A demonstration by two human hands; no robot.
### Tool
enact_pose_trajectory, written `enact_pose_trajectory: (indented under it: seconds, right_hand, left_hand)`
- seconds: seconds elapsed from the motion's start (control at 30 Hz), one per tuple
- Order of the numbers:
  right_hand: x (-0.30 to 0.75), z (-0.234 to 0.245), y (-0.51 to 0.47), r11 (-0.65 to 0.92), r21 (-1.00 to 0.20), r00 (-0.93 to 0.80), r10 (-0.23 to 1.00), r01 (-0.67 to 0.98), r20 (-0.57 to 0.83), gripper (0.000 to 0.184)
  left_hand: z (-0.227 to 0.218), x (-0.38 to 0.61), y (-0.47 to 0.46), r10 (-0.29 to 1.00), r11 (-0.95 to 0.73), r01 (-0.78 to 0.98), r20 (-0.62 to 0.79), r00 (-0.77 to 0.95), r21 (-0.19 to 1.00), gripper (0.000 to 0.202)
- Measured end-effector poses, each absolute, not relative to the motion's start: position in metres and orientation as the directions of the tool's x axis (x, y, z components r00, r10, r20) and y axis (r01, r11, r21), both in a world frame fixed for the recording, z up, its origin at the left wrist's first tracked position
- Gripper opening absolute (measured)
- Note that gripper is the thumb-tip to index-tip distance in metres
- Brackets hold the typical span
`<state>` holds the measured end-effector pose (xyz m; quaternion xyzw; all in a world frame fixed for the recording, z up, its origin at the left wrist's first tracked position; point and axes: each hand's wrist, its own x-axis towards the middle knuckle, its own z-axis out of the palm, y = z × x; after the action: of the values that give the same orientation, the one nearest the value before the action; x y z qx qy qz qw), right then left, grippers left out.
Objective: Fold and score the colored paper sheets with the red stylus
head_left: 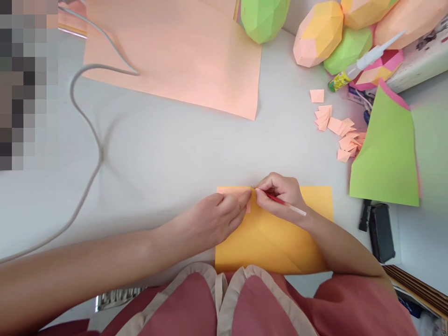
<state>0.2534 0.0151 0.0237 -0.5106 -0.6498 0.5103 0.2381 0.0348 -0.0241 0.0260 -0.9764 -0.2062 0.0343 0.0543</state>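
Note:
A yellow sheet of paper (276,247) lies at the table's near edge, in front of my body. My left hand (224,214) rests with fingers laid out on a small peach paper piece (231,190), holding it flat against the sheet's upper left edge. Most of that piece is hidden under the fingers. In my right hand (282,193) a slim red pen (276,198) with a pale clear end is pinched. Its tip touches near the top edge of the yellow sheet, just right of my left fingertips.
A large peach sheet (175,56) and a grey cable (101,149) lie farther back. Several small peach paper pieces (345,133), a glue bottle (346,77), faceted paper shapes (318,32), green paper (387,158) and a black case (382,231) are on the right.

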Motion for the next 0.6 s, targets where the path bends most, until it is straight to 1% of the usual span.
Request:
enact_pose_trajectory:
  seconds: [0.13,0.23,0.47,0.6]
  right_hand:
    - [0.2517,0.0246,0.0156,-0.072,-0.900,-0.358,0.902,0.430,-0.243,0.019]
    - [0.2518,0.0244,0.0168,-0.082,-0.894,-0.359,0.897,0.440,-0.259,0.019]
    - [0.2515,0.0241,0.0171,-0.086,-0.891,-0.357,0.895,0.445,-0.266,0.019]
    - [0.2507,0.0264,0.0175,-0.092,-0.888,-0.365,0.889,0.451,-0.277,0.019]
  left_hand:
    - [0.0294,0.0349,-0.0240,0.416,-0.909,0.408,-0.106,0.903,-0.085,0.069]
    - [0.0290,0.0344,-0.0245,0.424,-0.906,0.421,-0.117,0.898,-0.053,0.068]
    - [0.0244,0.0337,-0.0266,0.417,-0.908,0.408,-0.112,0.902,-0.095,0.068]
    - [0.0238,0.0339,-0.0270,0.426,-0.904,0.420,-0.107,0.898,-0.079,0.067]
